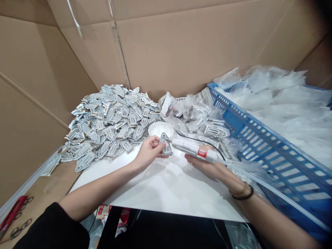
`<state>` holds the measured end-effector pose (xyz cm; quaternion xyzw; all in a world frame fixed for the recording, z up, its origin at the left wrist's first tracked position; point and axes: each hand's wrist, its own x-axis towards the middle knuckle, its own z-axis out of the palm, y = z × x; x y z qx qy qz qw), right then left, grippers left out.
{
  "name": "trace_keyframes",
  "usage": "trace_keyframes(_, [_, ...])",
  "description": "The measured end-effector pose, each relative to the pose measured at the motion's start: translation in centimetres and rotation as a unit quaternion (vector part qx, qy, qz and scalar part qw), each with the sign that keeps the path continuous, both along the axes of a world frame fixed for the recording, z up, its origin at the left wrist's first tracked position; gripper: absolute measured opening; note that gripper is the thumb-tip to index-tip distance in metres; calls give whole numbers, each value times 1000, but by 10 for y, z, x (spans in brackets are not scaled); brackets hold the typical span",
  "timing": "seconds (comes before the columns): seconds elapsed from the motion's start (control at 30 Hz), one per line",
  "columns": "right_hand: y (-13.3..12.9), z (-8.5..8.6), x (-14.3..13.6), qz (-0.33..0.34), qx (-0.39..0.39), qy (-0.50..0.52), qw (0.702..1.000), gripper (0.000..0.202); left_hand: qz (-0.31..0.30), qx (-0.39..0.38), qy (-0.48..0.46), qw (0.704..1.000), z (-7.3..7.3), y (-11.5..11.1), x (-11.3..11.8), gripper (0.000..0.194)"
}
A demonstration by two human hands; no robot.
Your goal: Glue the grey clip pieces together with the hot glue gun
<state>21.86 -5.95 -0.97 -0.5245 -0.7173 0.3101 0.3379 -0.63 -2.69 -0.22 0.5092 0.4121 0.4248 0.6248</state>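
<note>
My left hand (149,152) pinches a small grey pointed plate (166,145) upright above the white tabletop. In my right hand (203,164) lies a white pen-shaped power tool (190,148) with a red label and a thin tip. The tip points left and meets the upper part of the plate, or is very close to it. From the tool's rear end a pale hose (280,195) runs off to the lower right. A white bowl (157,127) stands just behind my left hand; its contents cannot be made out.
A big heap of similar grey plates (116,117) fills the left back. Plates in clear bags (204,121) lie behind the tool, beside a blue crate (264,138) of plastic bags. Cardboard walls (181,48) enclose the table (166,186). Red-handled scissors (12,214) lie lower left.
</note>
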Motion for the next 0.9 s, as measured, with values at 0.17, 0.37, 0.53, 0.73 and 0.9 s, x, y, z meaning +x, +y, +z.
trace_keyframes(0.17, [1,-4,1,-4,-5,3,1000,35,1,-2,7,1000,0,0,0,39])
trace_keyframes(0.37, [0,-2,0,-10,-6,25,1000,35,-1,-16,-5,1000,-2,1,1,35])
trace_keyframes(0.53, [-2,3,-1,-36,-36,49,998,32,-4,-45,-34,998,1,2,0,26])
trace_keyframes(0.73, [-3,5,0,-44,-61,64,995,30,-25,-35,-31,999,2,3,-2,32])
trace_keyframes(0.9, [-3,6,0,-39,-45,57,997,31,-34,-13,-17,999,1,7,-4,37])
